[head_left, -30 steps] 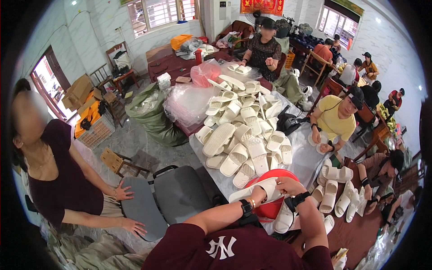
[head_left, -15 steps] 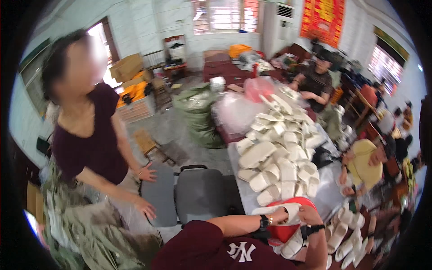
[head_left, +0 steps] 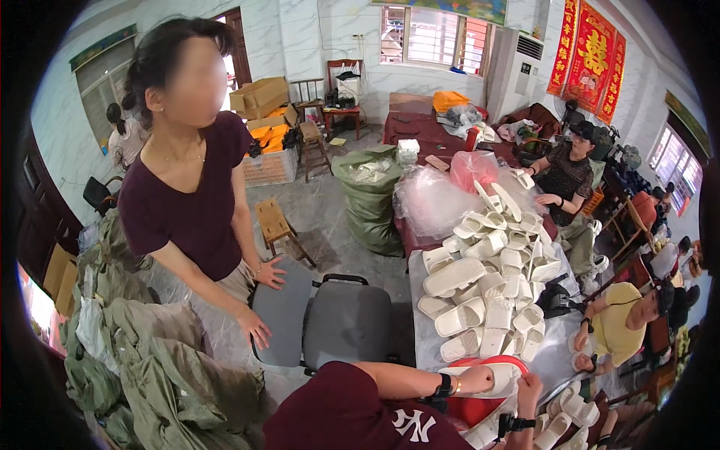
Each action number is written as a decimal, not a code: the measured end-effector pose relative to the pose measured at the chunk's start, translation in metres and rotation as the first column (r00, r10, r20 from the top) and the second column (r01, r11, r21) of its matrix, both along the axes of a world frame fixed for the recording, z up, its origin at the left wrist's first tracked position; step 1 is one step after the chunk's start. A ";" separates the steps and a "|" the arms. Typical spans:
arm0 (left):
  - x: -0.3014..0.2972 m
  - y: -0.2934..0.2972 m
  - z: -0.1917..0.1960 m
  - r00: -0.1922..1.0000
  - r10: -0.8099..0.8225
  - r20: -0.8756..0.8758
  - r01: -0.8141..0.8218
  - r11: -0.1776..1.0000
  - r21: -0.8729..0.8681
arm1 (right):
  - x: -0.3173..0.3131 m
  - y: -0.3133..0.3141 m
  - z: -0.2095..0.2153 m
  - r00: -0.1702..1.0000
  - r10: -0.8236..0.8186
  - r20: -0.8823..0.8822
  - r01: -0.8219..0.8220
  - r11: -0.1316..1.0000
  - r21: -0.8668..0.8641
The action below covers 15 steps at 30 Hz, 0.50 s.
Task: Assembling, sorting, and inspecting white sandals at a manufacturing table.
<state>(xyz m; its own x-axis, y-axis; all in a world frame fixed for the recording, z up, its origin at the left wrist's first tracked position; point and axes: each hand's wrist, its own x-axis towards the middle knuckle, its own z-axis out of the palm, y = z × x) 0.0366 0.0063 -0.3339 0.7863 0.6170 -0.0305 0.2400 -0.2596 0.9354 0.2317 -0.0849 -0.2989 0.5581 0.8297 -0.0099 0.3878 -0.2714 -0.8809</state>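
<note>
While my head turns toward the left side of the room, both hands stay low at the near end of the counter (head_left: 420, 300).
Left hand: my left hand (head_left: 477, 379), black band and bracelet at the wrist, is closed over a white slipper (head_left: 501, 376), fingers clamped on its strap.
Right hand: my right hand (head_left: 529, 391), with a black watch on the wrist, touches the same white slipper from the far side; I cannot tell how firmly it grips.
Slipper: it sits between my hands, right over a red basin (head_left: 480, 409) at the counter's near edge.
Pile: a heap of white slippers (head_left: 491, 292) covers the counter beyond my hands, running up to clear plastic bags (head_left: 431, 202) and a pink bag (head_left: 472, 169).
Beside me: a grey chair (head_left: 346, 322) stands just left of the counter; a person in a dark purple top (head_left: 187, 210) leans over it, one hand on the seat.
Across: a person in a yellow shirt (head_left: 622, 330) sits at the right side, and a person in a dark patterned shirt (head_left: 566, 180) sits at the far end.
</note>
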 end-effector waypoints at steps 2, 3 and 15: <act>-0.012 0.005 0.050 0.998 0.031 -0.046 -0.026 0.994 0.104 | 0.018 -0.002 -0.021 1.000 -0.009 -0.009 0.010 0.990 0.142; -0.015 0.005 0.069 0.995 0.046 -0.086 -0.028 0.978 0.209 | 0.014 -0.006 -0.019 1.000 -0.028 -0.013 0.030 0.989 0.145; 0.051 0.004 0.050 0.971 -0.008 0.239 -0.043 0.977 0.208 | -0.029 -0.002 0.016 0.901 0.007 -0.433 0.122 0.955 0.269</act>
